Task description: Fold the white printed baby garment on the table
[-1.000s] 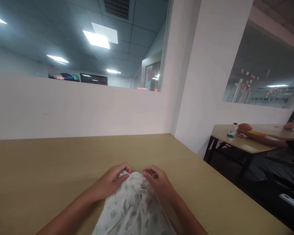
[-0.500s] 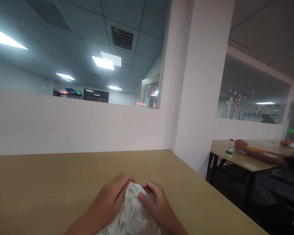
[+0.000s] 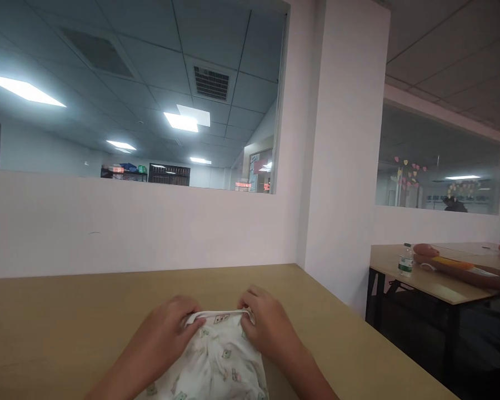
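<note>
- Left hand (image 3: 170,322) and right hand (image 3: 266,325) have moved apart since the previous frame; the far edge of the white cloth (image 3: 219,366), bunched between them then, is now drawn out almost straight.
- Nearest, the cloth's loose body lies creased, with nothing pulling it smooth as far as I can tell.
- At the left end of its far edge, the left hand is nearly closed, thumb in front and fingers curled behind, pinching the fabric.
- At the right end, the right hand grips likewise; two grips, I judge, keep the edge level and taut.
- Underneath the cloth and around it is the table (image 3: 58,339), which seems to bear most of its weight.
- Past the cloth rises a pale wall (image 3: 150,228).
- Farther off, to the cloth's right, a bottle (image 3: 405,265) stands upright on another table (image 3: 437,290), near its edge, perhaps for easy reach.
</note>
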Demonstrator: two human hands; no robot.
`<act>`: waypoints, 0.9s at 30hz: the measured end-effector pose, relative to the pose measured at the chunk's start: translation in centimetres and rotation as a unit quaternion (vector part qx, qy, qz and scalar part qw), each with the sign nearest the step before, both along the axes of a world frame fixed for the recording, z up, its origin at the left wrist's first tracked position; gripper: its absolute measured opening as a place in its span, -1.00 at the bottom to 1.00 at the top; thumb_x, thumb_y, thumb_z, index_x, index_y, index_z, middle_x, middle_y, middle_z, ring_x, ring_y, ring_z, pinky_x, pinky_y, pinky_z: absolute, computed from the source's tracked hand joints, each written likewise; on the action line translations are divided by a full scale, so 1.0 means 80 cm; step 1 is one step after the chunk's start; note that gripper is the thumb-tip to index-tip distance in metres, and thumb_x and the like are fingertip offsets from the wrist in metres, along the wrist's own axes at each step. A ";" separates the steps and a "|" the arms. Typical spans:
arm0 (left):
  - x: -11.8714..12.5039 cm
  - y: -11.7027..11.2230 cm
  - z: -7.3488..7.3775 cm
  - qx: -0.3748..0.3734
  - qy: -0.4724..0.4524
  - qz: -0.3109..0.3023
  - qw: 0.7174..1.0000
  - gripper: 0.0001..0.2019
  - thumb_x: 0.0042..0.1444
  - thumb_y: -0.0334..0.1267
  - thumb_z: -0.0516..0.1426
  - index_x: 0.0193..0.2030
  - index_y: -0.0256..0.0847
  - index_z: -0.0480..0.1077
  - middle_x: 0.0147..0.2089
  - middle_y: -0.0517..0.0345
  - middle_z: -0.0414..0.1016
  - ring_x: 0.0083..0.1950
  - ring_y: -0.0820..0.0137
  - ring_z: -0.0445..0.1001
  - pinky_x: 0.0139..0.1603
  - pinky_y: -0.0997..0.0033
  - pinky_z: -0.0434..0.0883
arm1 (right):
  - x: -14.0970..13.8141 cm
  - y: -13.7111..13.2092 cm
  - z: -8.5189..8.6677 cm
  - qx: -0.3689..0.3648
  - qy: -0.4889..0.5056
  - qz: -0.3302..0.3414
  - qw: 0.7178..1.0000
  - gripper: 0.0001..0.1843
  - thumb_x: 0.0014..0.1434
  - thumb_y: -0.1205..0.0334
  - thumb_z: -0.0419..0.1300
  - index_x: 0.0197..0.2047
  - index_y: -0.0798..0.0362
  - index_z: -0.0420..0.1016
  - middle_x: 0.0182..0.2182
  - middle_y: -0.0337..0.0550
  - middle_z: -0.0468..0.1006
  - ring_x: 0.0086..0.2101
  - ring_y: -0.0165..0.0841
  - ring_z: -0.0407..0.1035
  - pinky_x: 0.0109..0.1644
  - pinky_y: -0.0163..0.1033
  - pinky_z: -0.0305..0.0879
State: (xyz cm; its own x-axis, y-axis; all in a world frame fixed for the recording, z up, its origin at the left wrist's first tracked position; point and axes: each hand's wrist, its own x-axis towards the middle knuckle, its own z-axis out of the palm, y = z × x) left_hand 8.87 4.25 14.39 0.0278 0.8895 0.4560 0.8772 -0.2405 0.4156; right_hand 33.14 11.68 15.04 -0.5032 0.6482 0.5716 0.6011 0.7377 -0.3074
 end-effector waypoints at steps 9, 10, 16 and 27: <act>-0.004 -0.007 0.009 0.020 0.021 0.036 0.999 -0.81 0.26 -0.16 0.03 -0.17 -0.03 0.47 -0.06 0.20 0.53 -0.01 0.26 0.47 0.02 0.30 0.35 | 0.020 -0.010 0.027 -0.050 0.021 -0.025 0.998 -0.89 0.02 0.42 0.18 -0.35 0.06 0.48 -0.37 -0.23 0.51 -0.35 -0.37 0.30 -0.26 -0.26 0.04; -0.005 -0.010 0.011 0.035 0.016 0.031 0.999 -0.82 0.23 -0.14 0.06 -0.15 -0.02 0.48 -0.03 0.22 0.54 0.02 0.25 0.47 0.04 0.31 0.36 | 0.022 -0.015 0.032 -0.045 0.046 -0.013 0.998 -0.88 0.06 0.42 0.16 -0.34 0.06 0.48 -0.40 -0.24 0.49 -0.37 -0.37 0.29 -0.27 -0.26 0.06; -0.004 -0.038 0.027 0.081 -0.071 0.104 0.989 -0.57 0.16 0.27 0.10 -0.09 0.04 0.55 -0.07 0.21 0.57 -0.10 0.23 0.50 -0.29 0.44 0.39 | 0.026 -0.040 0.053 -0.037 0.188 0.101 0.976 -0.78 0.40 0.22 0.01 -0.26 0.05 0.41 -0.40 -0.23 0.43 -0.37 -0.35 0.29 -0.28 -0.27 0.15; 0.035 -0.020 0.004 0.044 -0.271 0.080 0.958 -0.38 0.31 0.33 -0.06 0.22 -0.09 0.39 0.25 0.08 0.45 0.26 0.10 0.40 0.06 0.30 0.46 | -0.002 0.000 0.018 -0.005 0.300 0.045 0.953 -0.75 0.44 0.16 -0.01 -0.27 0.06 0.33 -0.40 -0.28 0.40 -0.37 -0.38 0.27 -0.27 -0.30 0.09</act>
State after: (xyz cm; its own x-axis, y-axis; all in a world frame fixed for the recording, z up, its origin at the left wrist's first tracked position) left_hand 11.69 2.67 14.73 -0.3677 0.8204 0.4379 0.5667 -0.1757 0.8050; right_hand 32.98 11.66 16.46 -0.1421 0.6237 0.7686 0.2490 0.7740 -0.5821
